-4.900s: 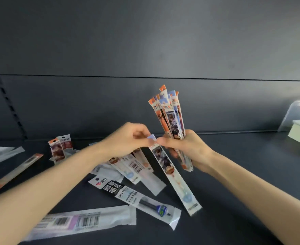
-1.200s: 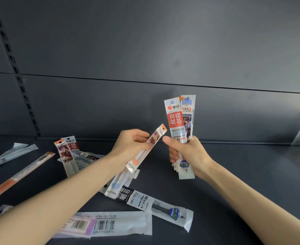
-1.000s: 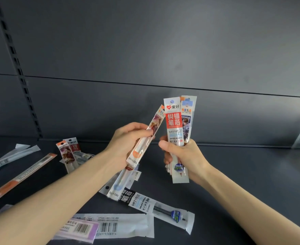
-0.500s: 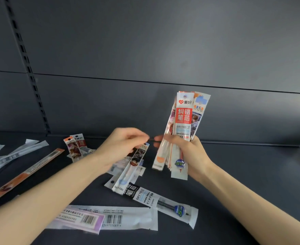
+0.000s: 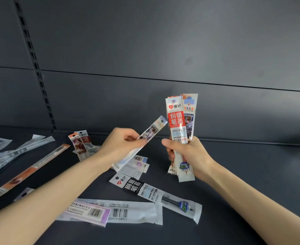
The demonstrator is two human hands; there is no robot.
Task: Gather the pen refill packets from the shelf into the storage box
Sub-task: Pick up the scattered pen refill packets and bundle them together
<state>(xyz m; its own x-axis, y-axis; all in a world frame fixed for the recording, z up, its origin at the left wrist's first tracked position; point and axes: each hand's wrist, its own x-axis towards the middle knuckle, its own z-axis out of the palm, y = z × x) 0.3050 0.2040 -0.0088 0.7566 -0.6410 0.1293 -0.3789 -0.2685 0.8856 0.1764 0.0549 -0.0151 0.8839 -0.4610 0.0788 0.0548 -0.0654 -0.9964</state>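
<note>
I record the right hand [image 5: 186, 156] with its fingers curled round a bundle of refill packets [image 5: 178, 124], thumb laid across the front, held upright above the shelf [image 5: 243, 174]. The front packet is white with a red label panel and a clear lower part. A packet with blue picture print shows behind it.

The left hand [image 5: 121, 145] pinches a single clear packet [image 5: 151, 132] between thumb and fingers. It is tilted, with its upper tip just beside the bundle. I cannot tell whether they touch.

Loose on the shelf lie:
- a black-labelled packet [image 5: 145, 189];
- two overlapping barcode-side packets [image 5: 124, 212];
- a long orange strip [image 5: 30, 170];
- a small cluster [image 5: 80, 144] near the back panel.

I cannot tell how many packets the bundle holds, because the fingers hide its middle. The clear packets [image 5: 22, 149] at far left are cut off by the frame edge.
</note>
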